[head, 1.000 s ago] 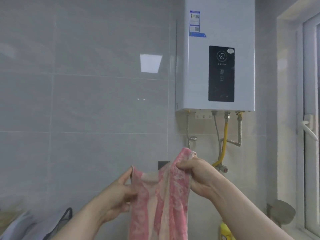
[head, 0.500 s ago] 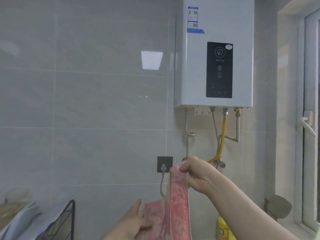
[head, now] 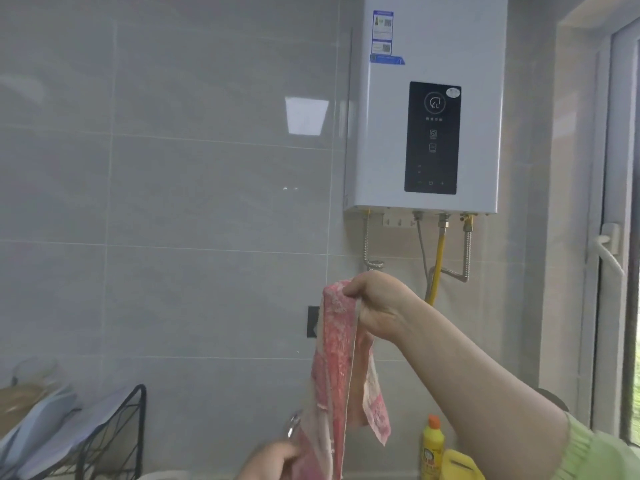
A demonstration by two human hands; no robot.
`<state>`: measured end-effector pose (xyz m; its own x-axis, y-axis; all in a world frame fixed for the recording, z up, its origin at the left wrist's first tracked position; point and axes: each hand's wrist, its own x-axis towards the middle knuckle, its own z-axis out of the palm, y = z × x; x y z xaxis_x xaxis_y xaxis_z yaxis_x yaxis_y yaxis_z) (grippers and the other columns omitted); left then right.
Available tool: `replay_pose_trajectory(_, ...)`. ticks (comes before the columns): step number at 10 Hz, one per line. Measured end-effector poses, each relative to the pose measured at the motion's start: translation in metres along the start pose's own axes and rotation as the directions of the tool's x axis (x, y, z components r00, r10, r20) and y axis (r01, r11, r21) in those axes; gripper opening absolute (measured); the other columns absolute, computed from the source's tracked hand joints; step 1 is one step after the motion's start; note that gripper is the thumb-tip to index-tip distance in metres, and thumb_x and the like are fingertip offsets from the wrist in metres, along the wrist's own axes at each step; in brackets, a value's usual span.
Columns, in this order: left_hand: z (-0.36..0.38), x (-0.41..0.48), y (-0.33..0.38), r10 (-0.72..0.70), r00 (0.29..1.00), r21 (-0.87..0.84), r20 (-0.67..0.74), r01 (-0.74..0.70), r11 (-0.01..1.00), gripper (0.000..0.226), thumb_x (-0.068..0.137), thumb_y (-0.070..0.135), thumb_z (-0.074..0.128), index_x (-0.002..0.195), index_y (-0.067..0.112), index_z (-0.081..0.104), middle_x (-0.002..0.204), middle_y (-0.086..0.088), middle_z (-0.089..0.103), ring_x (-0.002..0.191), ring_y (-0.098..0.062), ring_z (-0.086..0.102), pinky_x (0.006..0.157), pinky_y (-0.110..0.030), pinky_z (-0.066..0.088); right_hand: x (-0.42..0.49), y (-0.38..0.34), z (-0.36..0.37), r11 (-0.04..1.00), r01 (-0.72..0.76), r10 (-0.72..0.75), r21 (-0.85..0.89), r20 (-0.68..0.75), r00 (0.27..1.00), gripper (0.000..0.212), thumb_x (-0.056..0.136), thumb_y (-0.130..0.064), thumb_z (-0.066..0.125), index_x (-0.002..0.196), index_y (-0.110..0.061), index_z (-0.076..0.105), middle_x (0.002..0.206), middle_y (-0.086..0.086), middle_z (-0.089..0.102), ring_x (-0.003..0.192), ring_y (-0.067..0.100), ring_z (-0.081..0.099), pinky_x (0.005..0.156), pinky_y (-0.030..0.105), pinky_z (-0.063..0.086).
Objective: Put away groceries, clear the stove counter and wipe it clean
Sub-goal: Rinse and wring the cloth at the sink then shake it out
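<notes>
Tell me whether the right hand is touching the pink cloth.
Touching. The head view shows the right hand pinching the pink cloth at its top edge, with the rest hanging down below it.

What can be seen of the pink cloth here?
The cloth is a mottled pink-and-cream rag, soft and towel-like, with a pale edge. It hangs bunched in a long vertical strip before the wall, below the heater's left corner. The right hand pinches its top end; a loose flap dangles beneath the wrist. The left hand meets its lower part at the frame's bottom edge, too blurred to judge the grip.
</notes>
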<state>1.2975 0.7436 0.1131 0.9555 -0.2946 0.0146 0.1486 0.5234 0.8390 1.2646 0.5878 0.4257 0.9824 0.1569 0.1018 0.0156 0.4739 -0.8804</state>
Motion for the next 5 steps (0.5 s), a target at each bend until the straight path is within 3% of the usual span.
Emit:
replay_pose_trajectory(1,0.042,-0.007,0.115,-0.200,0.979,-0.235,-0.030,0.187,0.954,0.030,0.077,-0.002,0.056,0.103,-0.015,0.061,0.094,-0.031,0.066,0.069,-0.032,0.069,0.083,-0.050,0.053,-0.008,-0.001,-0.013,0.985,-0.026,0.025,-0.172,-0.009,1.000,0.031,0.086,0.023,0.029,0.086,-0.005,0.044,0.075,0.011,0.040,0.057,0.021,0.048,0.048,0.030,0.056)
replay_pose_trajectory(2,0.076,-0.022,0.139,0.081,0.997,-0.046,-0.013,-0.081,0.996,0.021,0.079,-0.001,0.053,0.095,-0.009,0.063,0.079,-0.023,0.065,0.061,-0.027,0.068,0.064,-0.038,0.059,-0.015,0.003,-0.031,0.926,-0.086,0.081,-0.367,-0.030,0.996,0.039,0.084,0.024,0.032,0.110,-0.002,0.045,0.083,0.015,0.045,0.072,0.026,0.053,0.061,0.039,0.058)
replay_pose_trajectory(3,0.092,-0.018,0.174,0.163,0.982,0.068,-0.090,-0.158,0.985,0.017,0.090,-0.002,0.048,0.080,-0.003,0.062,0.065,-0.015,0.064,0.052,-0.021,0.065,0.051,-0.029,0.056,-0.017,0.012,-0.050,0.820,-0.142,0.145,-0.554,-0.038,0.989,0.037,0.087,0.020,0.036,0.108,-0.011,0.037,0.104,0.021,0.054,0.084,0.032,0.064,0.072,0.048,0.059)
replay_pose_trajectory(4,0.112,-0.009,0.203,0.203,0.968,0.103,-0.150,-0.189,0.977,0.019,0.093,0.001,0.047,0.079,0.004,0.059,0.061,-0.010,0.060,0.052,-0.019,0.061,0.060,-0.032,0.056,-0.005,0.026,-0.075,0.791,-0.198,0.188,-0.578,-0.077,0.979,0.024,0.087,0.015,0.042,0.104,-0.001,0.046,0.091,0.017,0.059,0.073,0.027,0.064,0.068,0.042,0.058)
replay_pose_trajectory(5,0.137,-0.001,0.223,0.215,0.966,0.078,-0.140,-0.206,0.975,0.020,0.093,0.004,0.051,0.074,0.007,0.057,0.064,-0.010,0.053,0.060,-0.023,0.054,0.090,-0.050,0.048,0.004,0.048,-0.102,0.888,-0.295,0.261,-0.354,-0.140,0.955,0.031,0.083,0.003,0.058,0.113,0.008,0.049,0.084,0.017,0.058,0.066,0.027,0.063,0.062,0.037,0.058)
